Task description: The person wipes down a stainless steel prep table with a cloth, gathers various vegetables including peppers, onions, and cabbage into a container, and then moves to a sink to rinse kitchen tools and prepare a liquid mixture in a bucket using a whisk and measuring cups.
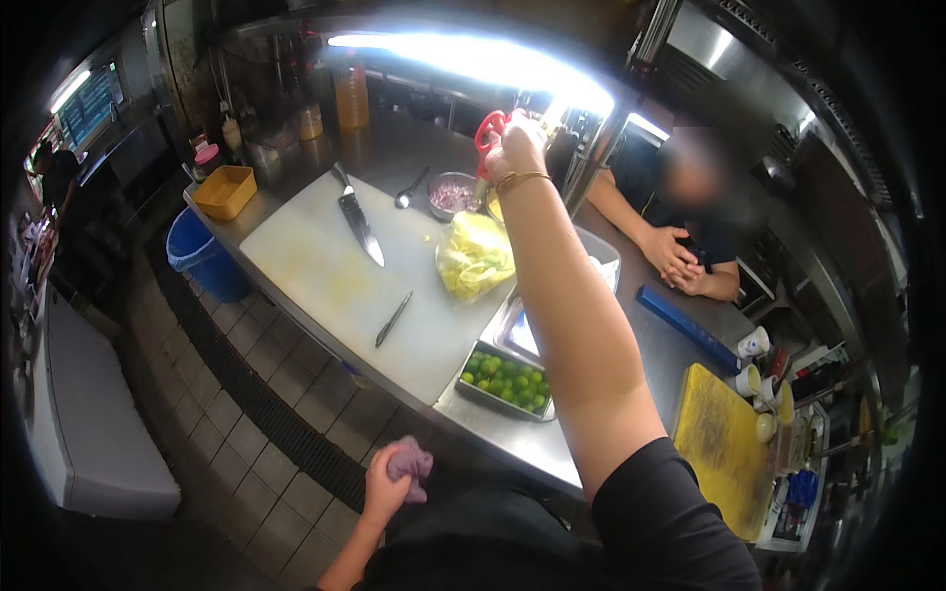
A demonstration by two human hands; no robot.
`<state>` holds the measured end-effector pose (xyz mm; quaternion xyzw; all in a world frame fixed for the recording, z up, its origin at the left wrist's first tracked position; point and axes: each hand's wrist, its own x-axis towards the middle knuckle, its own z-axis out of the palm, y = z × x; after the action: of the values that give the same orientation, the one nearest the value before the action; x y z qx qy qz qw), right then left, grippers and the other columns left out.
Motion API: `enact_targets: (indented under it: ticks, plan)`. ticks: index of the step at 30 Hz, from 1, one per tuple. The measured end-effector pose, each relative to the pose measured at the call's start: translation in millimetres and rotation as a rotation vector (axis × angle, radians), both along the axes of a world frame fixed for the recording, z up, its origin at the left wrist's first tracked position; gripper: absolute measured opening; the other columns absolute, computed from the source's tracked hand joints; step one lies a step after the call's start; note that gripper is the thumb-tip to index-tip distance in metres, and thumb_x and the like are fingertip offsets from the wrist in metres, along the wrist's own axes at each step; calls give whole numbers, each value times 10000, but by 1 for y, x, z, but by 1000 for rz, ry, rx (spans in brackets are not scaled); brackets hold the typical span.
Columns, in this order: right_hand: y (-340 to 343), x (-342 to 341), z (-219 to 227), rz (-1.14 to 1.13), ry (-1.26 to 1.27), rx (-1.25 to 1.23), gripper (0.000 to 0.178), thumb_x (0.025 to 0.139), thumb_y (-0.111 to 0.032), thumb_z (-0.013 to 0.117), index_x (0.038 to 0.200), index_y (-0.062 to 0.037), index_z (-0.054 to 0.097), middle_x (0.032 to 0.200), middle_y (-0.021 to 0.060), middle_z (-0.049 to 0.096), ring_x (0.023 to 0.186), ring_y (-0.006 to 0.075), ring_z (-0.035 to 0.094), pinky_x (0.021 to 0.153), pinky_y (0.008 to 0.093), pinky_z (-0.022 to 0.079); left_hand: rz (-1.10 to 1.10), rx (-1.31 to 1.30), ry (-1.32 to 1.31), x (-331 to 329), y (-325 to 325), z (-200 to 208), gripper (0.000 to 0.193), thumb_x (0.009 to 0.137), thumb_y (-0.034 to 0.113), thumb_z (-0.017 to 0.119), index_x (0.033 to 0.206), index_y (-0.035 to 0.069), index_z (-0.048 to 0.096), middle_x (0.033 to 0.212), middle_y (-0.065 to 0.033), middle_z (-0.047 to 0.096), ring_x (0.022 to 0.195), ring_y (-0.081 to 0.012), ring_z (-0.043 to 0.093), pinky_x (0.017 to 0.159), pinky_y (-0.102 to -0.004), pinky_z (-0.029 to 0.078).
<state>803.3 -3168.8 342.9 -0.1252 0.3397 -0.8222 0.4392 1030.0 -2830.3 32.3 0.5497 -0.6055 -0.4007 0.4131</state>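
My right hand (pixel 519 146) is stretched far across the counter, closed on a pair of red-handled scissors (pixel 485 130). Bright lamp glare behind it blurs the fingertips. Low by my body, over the floor, my left hand (pixel 383 487) grips a crumpled mauve cloth (pixel 412 467). Beneath my right forearm, a plastic bag of yellow pieces (pixel 474 258) rests on the white cutting board (pixel 305 266). On the same board lie a large knife (pixel 361 223) and a small dark knife (pixel 394 319). A metal bowl of chopped purple onion (pixel 453 195) stands behind the bag.
Green limes (pixel 506 382) fill a metal tray at the counter's front edge. A yellow cutting board (pixel 721 448) lies to the right. Across the counter, a person rests clasped hands (pixel 680 266) near a long blue box (pixel 688 328). A blue bin (pixel 207 258) stands left, below a yellow container (pixel 226 192).
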Motion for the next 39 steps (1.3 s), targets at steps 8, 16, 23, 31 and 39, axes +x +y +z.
enact_targets:
  ticks: [8, 16, 23, 31, 39]
  plan:
    - [163, 16, -63, 340, 869, -85, 320, 810, -32, 581, 1113, 29, 500, 1048, 101, 556, 960, 159, 555, 838, 288, 438, -24, -358, 177, -57, -106, 96, 450, 608, -84, 566, 1041, 41, 556, 1026, -127, 563, 1023, -285, 538, 905, -337, 407]
    - [379, -91, -201, 321, 777, 329, 99, 883, -8, 515, 976, 13, 543, 929, 95, 607, 877, 172, 595, 836, 296, 465, -347, -185, 25, -84, -186, 83, 653, 696, 81, 654, 1294, 97, 392, 1227, -187, 466, 1172, -319, 438, 998, -387, 326]
    - [497, -89, -255, 74, 679, 694, 92, 862, 30, 506, 928, 16, 568, 877, 87, 618, 827, 147, 604, 768, 265, 483, -552, -375, -677, -81, -194, 56, 627, 831, 264, 581, 1376, 106, 315, 1423, -154, 296, 1302, -327, 291, 1074, -445, 204]
    - [476, -95, -235, 261, 1162, 657, 106, 814, 17, 552, 884, -14, 626, 836, 116, 639, 765, 189, 634, 726, 280, 492, 87, -298, -888, -29, -227, 28, 387, 723, 231, 666, 1057, 74, 549, 965, -120, 550, 960, -319, 518, 879, -429, 370]
    - [430, -77, -212, 358, 1265, 449, 82, 803, -1, 580, 859, -19, 637, 827, 107, 649, 795, 221, 631, 729, 297, 483, 237, -104, -342, -5, -215, 30, 168, 743, 161, 603, 835, 22, 625, 773, -77, 613, 684, -212, 585, 611, -328, 465]
